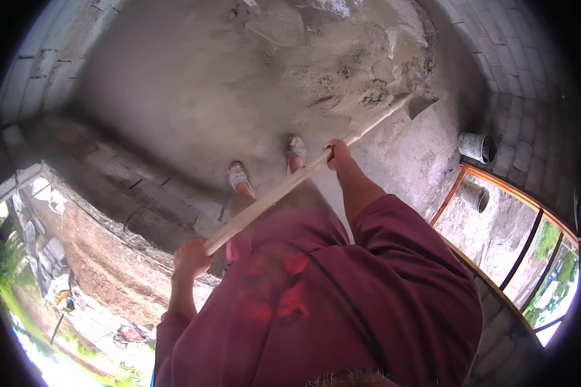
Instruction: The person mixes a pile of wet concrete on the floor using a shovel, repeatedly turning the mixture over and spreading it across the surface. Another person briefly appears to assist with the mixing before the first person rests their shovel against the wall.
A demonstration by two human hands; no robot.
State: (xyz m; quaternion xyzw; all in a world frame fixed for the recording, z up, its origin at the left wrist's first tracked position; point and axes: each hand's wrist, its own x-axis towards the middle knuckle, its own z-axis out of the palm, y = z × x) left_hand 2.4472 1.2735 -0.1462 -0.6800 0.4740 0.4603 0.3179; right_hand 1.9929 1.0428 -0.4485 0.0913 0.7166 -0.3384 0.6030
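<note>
A shovel with a long pale wooden handle point(265, 203) slants across my body from lower left to upper right. My left hand point(191, 259) is closed around the handle's end at hip height. Farther along, my right hand point(339, 155) wraps the handle at its middle. The shovel's metal blade point(422, 107) rests low at the edge of a heap of wet grey mortar point(368, 84). My feet, in mortar-splashed shoes point(237, 174), stand on the grey floor left of the handle.
Smoothed grey floor point(174, 90) spreads ahead and left. Block walls point(507, 51) enclose it. One bucket point(474, 148) lies tipped at the right wall, another point(472, 195) by an orange-framed doorway point(507, 187). At lower left, a low block wall point(142, 187) borders bare earth outside.
</note>
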